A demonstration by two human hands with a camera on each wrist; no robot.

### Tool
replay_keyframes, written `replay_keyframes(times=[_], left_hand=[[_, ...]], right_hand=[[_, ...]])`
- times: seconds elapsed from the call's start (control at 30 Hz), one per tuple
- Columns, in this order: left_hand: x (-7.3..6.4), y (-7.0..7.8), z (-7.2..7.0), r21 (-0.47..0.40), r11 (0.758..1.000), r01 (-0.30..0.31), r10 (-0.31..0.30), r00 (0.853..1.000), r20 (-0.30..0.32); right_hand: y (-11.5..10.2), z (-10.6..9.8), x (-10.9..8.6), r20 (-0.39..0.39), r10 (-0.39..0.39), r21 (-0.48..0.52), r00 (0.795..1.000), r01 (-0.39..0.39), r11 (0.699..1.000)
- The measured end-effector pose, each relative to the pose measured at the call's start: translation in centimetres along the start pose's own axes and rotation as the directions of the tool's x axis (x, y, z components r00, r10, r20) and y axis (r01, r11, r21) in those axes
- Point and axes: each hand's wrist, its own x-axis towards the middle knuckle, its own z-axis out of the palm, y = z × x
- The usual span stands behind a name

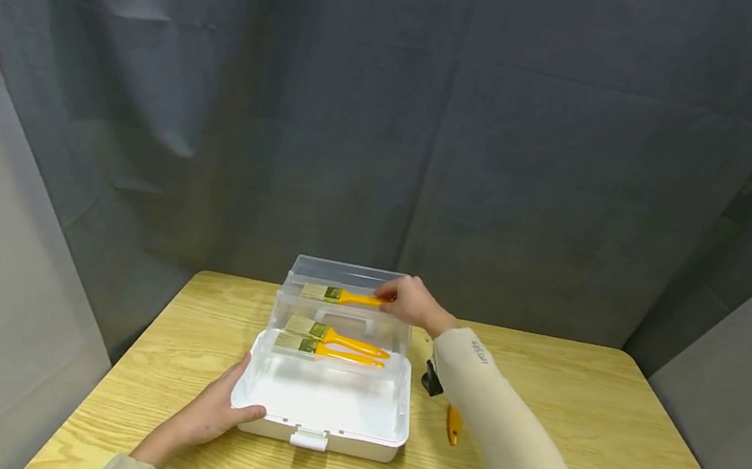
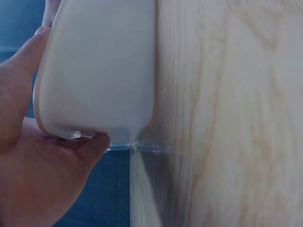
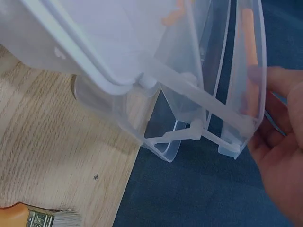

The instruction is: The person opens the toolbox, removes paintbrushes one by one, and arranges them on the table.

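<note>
A white plastic storage box (image 1: pixel 320 443) stands with its clear tiered trays (image 1: pixel 344 317) raised. My left hand (image 1: pixel 210 409) holds its front left corner, the thumb over the rim and the fingers along the side. My right hand (image 1: pixel 413 303) is at the top tray, pinching the handle end of a yellow-handled paintbrush (image 1: pixel 346 297) that lies along that tray. The right wrist view shows the orange handle (image 3: pixel 249 42) through the translucent wall, with the fingertips partly hidden. Two more paintbrushes, one (image 1: pixel 354 344) above the other (image 1: pixel 349 357), lie in the lower tray.
Another paintbrush (image 1: pixel 454 425) lies on the wooden table (image 1: pixel 573 419) right of the box, partly covered by my right sleeve. Its bristles (image 3: pixel 66 218) show in the right wrist view. A dark curtain (image 1: pixel 390 125) hangs behind the table's back edge.
</note>
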Motion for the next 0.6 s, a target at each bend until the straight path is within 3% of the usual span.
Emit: replay_keyframes(times=[0.2,0.37,0.6], left_hand=[[0.2,0.0,0.1,0.005,1.000,0.001,-0.001,1.000,0.000],[0.2,0.0,0.1,0.015,1.000,-0.006,0.006,1.000,0.001],[0.3,-0.2,-0.1,0.030,0.999,-0.017,0.017,1.000,0.000]], right_hand=[[0.2,-0.5,-1.0,-0.045,0.070,0.157,0.997,-0.062,0.986],[0.6,-0.7,-1.8,-0.082,0.165,0.303,0.983,-0.133,0.944],[0.9,-1.1,-3.2,-0.097,0.242,0.419,0.965,-0.181,0.890]])
